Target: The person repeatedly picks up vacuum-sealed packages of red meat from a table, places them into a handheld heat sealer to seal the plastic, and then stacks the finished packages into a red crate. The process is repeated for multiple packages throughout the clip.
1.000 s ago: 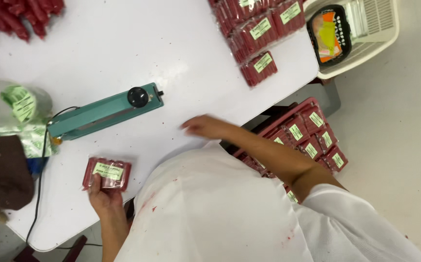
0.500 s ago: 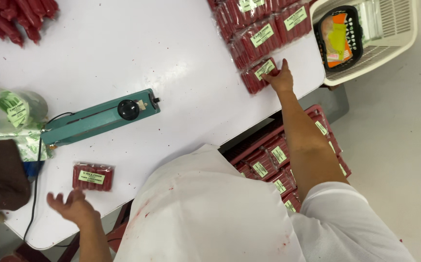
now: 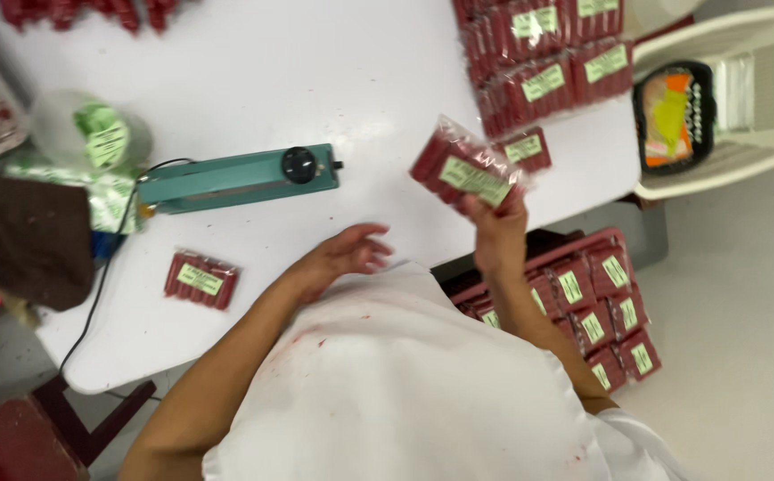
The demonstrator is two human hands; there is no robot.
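while the right hand (image 3: 496, 223) grips 1 clear packet of red sticks (image 3: 463, 167) raised above the white table (image 3: 315, 71), the left hand (image 3: 344, 256) rests open, empty, near the teal heat sealer (image 3: 235, 178).

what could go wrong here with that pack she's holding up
The right hand pinches the red packet only at its lower edge, so it might slip and fall. The finished packet lies near the white table edge, beside the left hand, and a careless sweep could knock it off.
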